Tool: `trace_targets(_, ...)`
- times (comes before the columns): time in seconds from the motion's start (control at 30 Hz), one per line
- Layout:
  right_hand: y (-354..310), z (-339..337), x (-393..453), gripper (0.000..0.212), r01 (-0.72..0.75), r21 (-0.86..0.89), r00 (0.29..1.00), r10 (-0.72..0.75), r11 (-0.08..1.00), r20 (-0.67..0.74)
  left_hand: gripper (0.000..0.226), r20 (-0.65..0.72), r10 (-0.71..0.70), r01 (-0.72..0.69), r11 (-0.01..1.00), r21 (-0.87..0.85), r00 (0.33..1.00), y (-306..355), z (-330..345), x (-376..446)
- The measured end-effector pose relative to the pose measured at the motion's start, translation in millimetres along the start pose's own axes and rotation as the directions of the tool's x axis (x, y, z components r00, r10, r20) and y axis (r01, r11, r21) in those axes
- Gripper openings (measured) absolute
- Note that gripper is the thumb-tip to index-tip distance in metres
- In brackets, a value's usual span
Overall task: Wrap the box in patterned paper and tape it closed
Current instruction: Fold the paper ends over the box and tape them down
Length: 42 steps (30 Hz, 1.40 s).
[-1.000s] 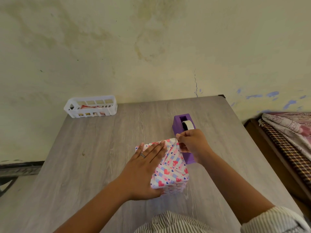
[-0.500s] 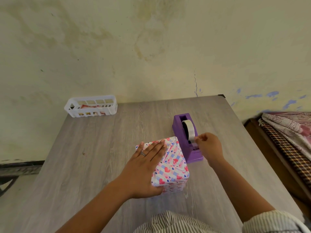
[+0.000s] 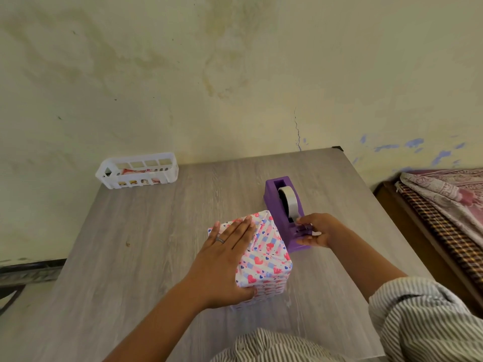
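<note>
A box wrapped in white paper with red and blue hearts [image 3: 264,259] stands on the grey wooden table [image 3: 162,244]. My left hand [image 3: 224,259] lies flat on its top with straight fingers, thumb against the near side. Right beside the box stands a purple tape dispenser [image 3: 283,212] with a whitish tape roll [image 3: 288,199]. My right hand [image 3: 315,229] is at the dispenser's near end, fingers curled at the cutter and pinching the tape end there.
A white slotted plastic basket [image 3: 137,173] with some red and white items sits at the table's far left corner against the stained wall. To the right of the table, a bed with patterned cloth [image 3: 444,205] stands close.
My right hand left the box's far top corner, moved right to the tape dispenser, then came down to its near cutter end. My left hand stayed pressed on the box.
</note>
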State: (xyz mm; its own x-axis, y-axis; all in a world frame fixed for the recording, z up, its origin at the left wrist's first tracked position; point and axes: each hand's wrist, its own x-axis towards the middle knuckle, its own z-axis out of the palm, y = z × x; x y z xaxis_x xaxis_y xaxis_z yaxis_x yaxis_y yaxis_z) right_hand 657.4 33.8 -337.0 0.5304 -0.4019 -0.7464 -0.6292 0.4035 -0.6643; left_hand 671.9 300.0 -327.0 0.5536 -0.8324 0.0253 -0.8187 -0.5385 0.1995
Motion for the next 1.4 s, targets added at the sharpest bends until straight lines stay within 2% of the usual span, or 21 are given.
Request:
trace_targets(0.07,4,3,-2,0.001,0.033,0.022,0.999,-0.032,0.999,-0.019,0.107,-0.013,-0.009,0.009,1.0,-0.013,1.0,1,0,0)
trace_targets(0.13,10,6,-4,0.007,0.079,0.056,0.997,-0.078,0.995,-0.024,0.107,-0.019,-0.021,0.02,1.0,-0.013,1.0,1,3,1)
trace_targets(0.27,18,5,-5,0.01,0.157,0.267,0.987,-0.141,0.951,-0.08,0.107,-0.035,-0.03,0.03,1.0,0.006,0.999,2,4,2)
trace_targets(0.4,43,1,2,0.01,0.236,0.378,0.972,-0.207,0.895,-0.114,0.107,-0.03,-0.044,0.045,0.999,0.007,0.999,4,3,2)
trace_targets(0.5,64,-2,13,0.007,0.281,0.412,0.96,-0.264,0.867,-0.098,0.109,-0.011,-0.064,0.064,0.998,0.013,0.998,4,4,3)
trace_targets(0.6,73,-8,21,0.015,0.295,0.393,0.953,-0.299,0.871,-0.053,0.11,0.0,-0.069,0.069,0.997,0.015,0.998,5,3,2)
trace_targets(0.7,80,-14,23,0.015,0.338,0.333,0.937,-0.35,0.881,-0.026,0.11,0.009,-0.074,0.073,0.997,0.013,0.997,6,1,2)
trace_targets(0.8,86,-17,29,0.006,0.4,0.178,0.915,-0.401,0.899,-0.033,0.109,0.011,-0.092,0.092,0.996,0.017,0.996,7,1,3)
trace_targets(1.0,94,-6,39,0.009,0.479,-0.131,0.85,-0.496,0.868,-0.178,0.108,-0.001,-0.098,0.098,0.995,-0.011,0.995,8,1,1)
trace_targets(1.1,95,-3,43,0.008,0.504,-0.249,0.814,-0.551,0.827,-0.184,0.108,0.005,-0.099,0.099,0.995,-0.02,0.995,8,-1,1)
trace_targets(1.2,95,-9,44,0.012,0.448,-0.389,0.819,-0.544,0.805,-0.181,0.108,0.005,-0.11,0.11,0.994,-0.02,0.994,7,-2,0)
trace_targets(1.3,111,-18,37,0.016,0.275,-0.455,0.845,-0.439,0.847,-0.305,0.108,0.019,-0.114,0.115,0.993,-0.035,0.993,5,-1,-2)
trace_targets(1.33,112,-19,32,0.015,0.275,-0.463,0.825,-0.454,0.843,-0.336,0.109,0.019,-0.117,0.118,0.992,-0.049,0.993,5,-1,-2)
trace_targets(1.4,108,-15,11,0.007,0.411,-0.481,0.743,-0.59,0.775,-0.316,0.111,0.011,-0.127,0.127,0.99,-0.068,0.992,8,-4,-2)
